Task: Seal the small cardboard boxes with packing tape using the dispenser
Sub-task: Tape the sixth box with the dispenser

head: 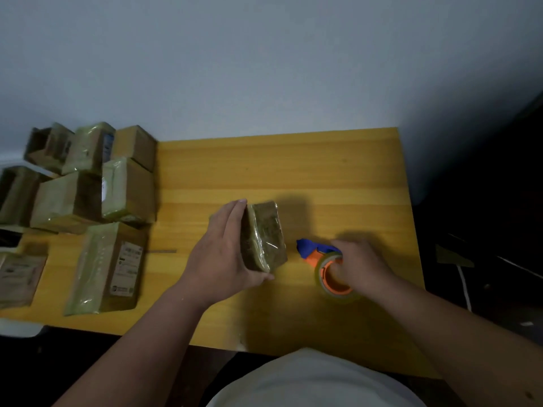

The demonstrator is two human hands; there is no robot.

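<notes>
Head view: left hand (223,254) gripping light, stiff, tape-slick box (264,236) by its sides, right hand (360,265) beside it clutching dispenser (326,265) through the roll.

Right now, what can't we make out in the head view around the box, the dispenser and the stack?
- Small box: its left face is hidden by the left hand.
- Tape dispenser: right hand covers its handle side; fingers inside the roll are hidden.
- Label print on the taped box: too small and blurred to read.
- Boxes at the far left: cut off by the frame edge.
- Area right of the table: too dark.
</notes>
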